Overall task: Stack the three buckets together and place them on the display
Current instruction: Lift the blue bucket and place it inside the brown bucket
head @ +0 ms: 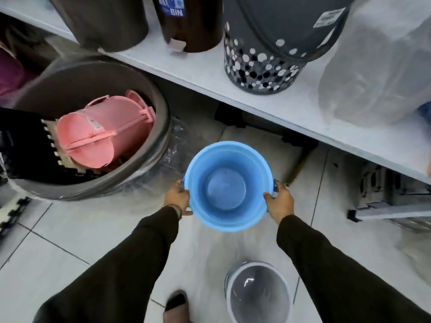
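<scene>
Both hands, left hand (178, 197) and right hand (278, 201), grip opposite sides of the blue bucket (227, 185), held upright below the white shelf (256, 99); possibly another is nested inside. A clear bucket (258, 292) stands on the floor nearer the person.

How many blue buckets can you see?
1. The blue bucket is held above the floor, the left hand and right hand gripping opposite sides of its rim. More could be nested inside it; I cannot tell.
</scene>
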